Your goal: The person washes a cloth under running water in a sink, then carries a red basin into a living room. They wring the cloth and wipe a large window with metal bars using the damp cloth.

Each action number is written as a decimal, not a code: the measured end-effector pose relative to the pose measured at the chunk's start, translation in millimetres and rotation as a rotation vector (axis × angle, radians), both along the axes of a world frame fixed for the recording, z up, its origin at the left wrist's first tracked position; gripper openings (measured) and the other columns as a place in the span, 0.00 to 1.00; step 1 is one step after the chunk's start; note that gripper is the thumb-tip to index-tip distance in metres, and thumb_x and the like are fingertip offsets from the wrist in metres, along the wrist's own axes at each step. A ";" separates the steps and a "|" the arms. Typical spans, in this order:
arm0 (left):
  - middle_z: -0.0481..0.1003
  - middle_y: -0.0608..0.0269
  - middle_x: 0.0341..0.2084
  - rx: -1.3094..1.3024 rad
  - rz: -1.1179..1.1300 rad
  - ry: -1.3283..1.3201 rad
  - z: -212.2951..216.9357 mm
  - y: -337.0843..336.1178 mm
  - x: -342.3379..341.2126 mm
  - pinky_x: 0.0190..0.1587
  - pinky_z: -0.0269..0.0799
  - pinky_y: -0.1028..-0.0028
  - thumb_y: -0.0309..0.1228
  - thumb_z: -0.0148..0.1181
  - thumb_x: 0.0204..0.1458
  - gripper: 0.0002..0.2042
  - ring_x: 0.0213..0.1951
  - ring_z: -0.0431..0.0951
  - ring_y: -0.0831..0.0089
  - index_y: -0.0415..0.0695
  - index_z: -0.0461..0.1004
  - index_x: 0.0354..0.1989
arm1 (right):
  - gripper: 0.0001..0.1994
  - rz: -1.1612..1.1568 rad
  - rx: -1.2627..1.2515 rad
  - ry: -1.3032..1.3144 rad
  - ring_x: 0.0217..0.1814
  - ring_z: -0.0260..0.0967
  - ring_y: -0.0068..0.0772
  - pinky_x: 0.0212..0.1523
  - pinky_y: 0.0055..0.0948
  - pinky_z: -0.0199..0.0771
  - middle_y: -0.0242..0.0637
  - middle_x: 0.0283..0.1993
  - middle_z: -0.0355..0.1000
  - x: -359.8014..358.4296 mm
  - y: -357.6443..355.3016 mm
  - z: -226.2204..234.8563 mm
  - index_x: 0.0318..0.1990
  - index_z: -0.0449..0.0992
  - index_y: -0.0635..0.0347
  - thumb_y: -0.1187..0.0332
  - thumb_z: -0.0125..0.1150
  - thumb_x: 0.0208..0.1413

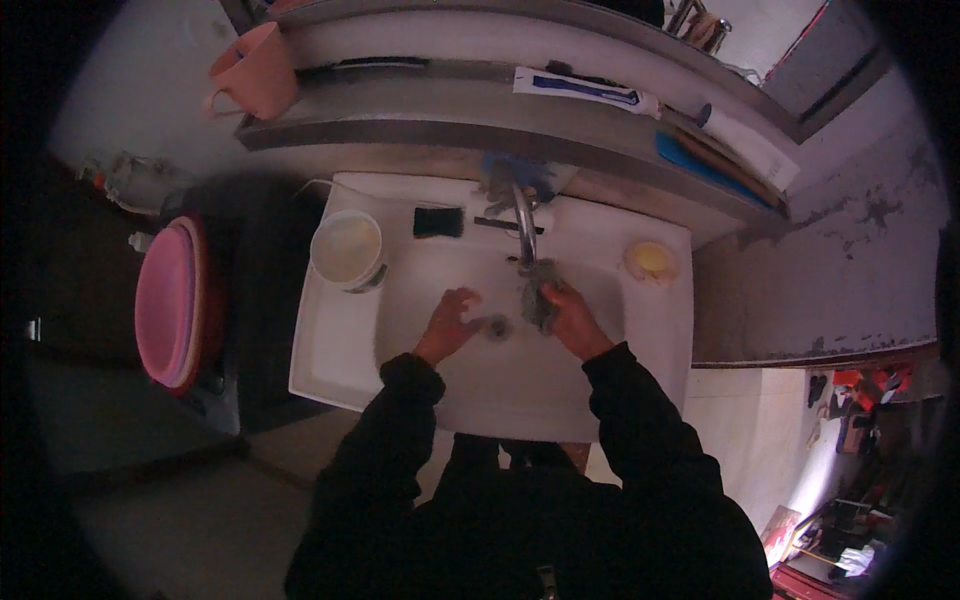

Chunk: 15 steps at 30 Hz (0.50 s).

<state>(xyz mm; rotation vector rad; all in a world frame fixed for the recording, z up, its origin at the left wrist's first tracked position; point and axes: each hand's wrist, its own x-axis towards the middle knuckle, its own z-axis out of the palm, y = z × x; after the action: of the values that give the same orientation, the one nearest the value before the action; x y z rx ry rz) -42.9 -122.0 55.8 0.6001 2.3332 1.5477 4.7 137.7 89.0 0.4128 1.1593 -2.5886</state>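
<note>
Black sleeves of my own jacket fill the bottom of the view, and both forearms reach from them into the white rectangular ceramic sink [340, 350]. My right hand [570, 318] is closed around a grey, crumpled wet cloth [537, 295], which hangs bunched just below the spout of the curved metal tap [524, 228], over the middle of the basin. My left hand [450, 320] is loose, fingers half curled and holding nothing, close beside the dark round drain [497, 326] and a little apart from the cloth. I judge the cloth soft and limp, heavier for the water in it, not slippery and not fragile; it is best gripped as a wad in the fist, or at two ends if it is to be wrung. On the sink's left ledge stands a white plastic cup [347, 248], with a small black brush [438, 221] behind it near the tap, and a yellow bar of soap [651, 259] lies on the right corner. Above, a grey shelf [400, 133] carries a pink plastic mug [255, 72] and a white-and-blue tube [590, 92]. Left of the sink stands a pink round basin [168, 300]. The tap itself crowds the cloth most closely from above.
</note>
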 end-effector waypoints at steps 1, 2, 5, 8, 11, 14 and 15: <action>0.67 0.56 0.56 0.131 0.018 -0.152 2.7 12.5 1.2 0.51 0.71 0.68 0.32 0.72 0.46 0.24 0.54 0.70 0.65 0.47 0.71 0.52 | 0.21 0.031 0.136 -0.053 0.62 0.67 0.33 0.65 0.34 0.64 0.36 0.59 0.70 -0.5 -1.0 2.4 0.64 0.65 0.62 0.71 0.53 0.64; 0.65 0.56 0.58 0.227 0.035 -0.381 6.3 26.6 2.0 0.53 0.70 0.68 0.31 0.70 0.48 0.23 0.56 0.69 0.66 0.47 0.70 0.53 | 0.21 0.103 0.153 0.025 0.61 0.68 0.32 0.64 0.33 0.65 0.36 0.59 0.71 -1.7 -0.5 4.7 0.64 0.65 0.63 0.71 0.53 0.64; 0.67 0.56 0.59 0.432 -0.007 -0.690 16.1 58.6 2.1 0.54 0.70 0.67 0.28 0.67 0.52 0.22 0.56 0.70 0.68 0.45 0.69 0.56 | 0.20 0.339 0.621 0.268 0.60 0.68 0.30 0.61 0.32 0.68 0.36 0.58 0.71 -3.9 12.7 9.6 0.63 0.66 0.64 0.72 0.53 0.64; 0.72 0.58 0.51 0.347 -0.115 -0.635 12.0 57.7 -9.0 0.53 0.70 0.66 0.28 0.64 0.54 0.22 0.51 0.73 0.71 0.45 0.69 0.58 | 0.20 0.446 1.101 0.520 0.59 0.69 0.29 0.60 0.31 0.69 0.36 0.58 0.71 -7.2 39.7 7.4 0.63 0.66 0.63 0.73 0.52 0.64; 0.75 0.62 0.43 0.479 0.027 -0.642 -6.9 33.7 -23.7 0.52 0.71 0.67 0.29 0.61 0.56 0.21 0.47 0.75 0.73 0.45 0.68 0.59 | 0.20 0.180 0.679 0.251 0.59 0.68 0.28 0.59 0.30 0.68 0.35 0.58 0.71 -5.7 59.6 4.5 0.63 0.67 0.63 0.73 0.50 0.64; 0.74 0.63 0.41 0.478 0.156 -0.711 -27.8 25.6 -26.1 0.52 0.71 0.67 0.30 0.59 0.58 0.20 0.46 0.75 0.74 0.45 0.68 0.59 | 0.19 0.020 0.627 0.128 0.57 0.68 0.26 0.59 0.29 0.68 0.33 0.58 0.71 1.5 53.7 7.9 0.62 0.68 0.64 0.73 0.49 0.64; 0.74 0.64 0.41 0.410 0.260 -0.730 -33.1 28.3 -24.4 0.53 0.71 0.67 0.30 0.59 0.58 0.20 0.47 0.74 0.74 0.45 0.68 0.59 | 0.19 0.003 0.582 0.092 0.56 0.68 0.26 0.58 0.28 0.68 0.32 0.58 0.71 4.9 45.5 10.6 0.61 0.68 0.64 0.73 0.49 0.64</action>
<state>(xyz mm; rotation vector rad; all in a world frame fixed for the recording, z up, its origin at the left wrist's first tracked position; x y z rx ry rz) -67.3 -93.7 22.8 -0.1998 1.5951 1.9510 9.6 183.1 99.6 0.4043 1.9411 -2.2435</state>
